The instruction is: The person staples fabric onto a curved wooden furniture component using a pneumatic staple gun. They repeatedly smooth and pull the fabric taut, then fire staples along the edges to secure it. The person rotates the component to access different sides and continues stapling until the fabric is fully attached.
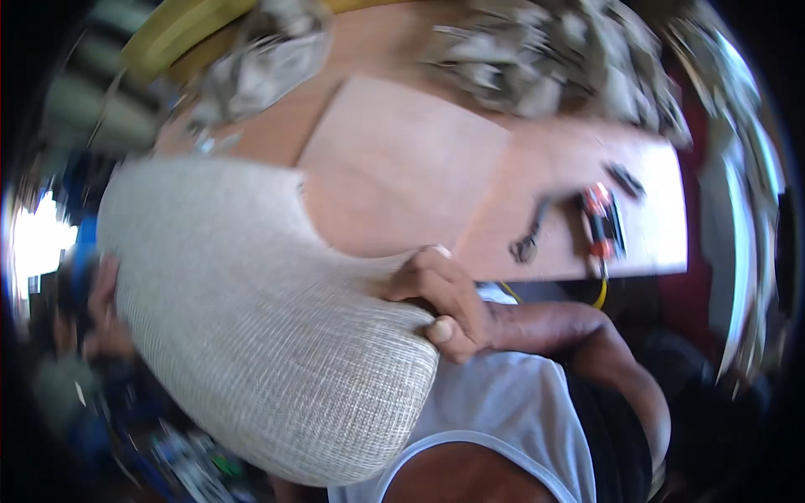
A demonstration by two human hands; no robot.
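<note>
A large curved piece covered in beige woven fabric [260, 310], perhaps a cushion or padded panel, is held up and tilted in front of me. Closed around its right edge is my right hand [449, 302], the thumb pressing the fabric near the corner. At the far left edge of the piece shows my left hand [105, 314], blurred by motion, its fingers against the rim. Most of the left forearm is hidden behind the fabric. The piece's underside is out of sight.
Behind the piece stands a pale worktable [579, 159] with a flat board [402, 142] on it. On its right lie a red and black tool [599, 220] with a yellow hose [601, 289], dark scissors-like metal [528, 239] and a small dark tool [625, 178]. Crumpled cloth [545, 67] is heaped at the back.
</note>
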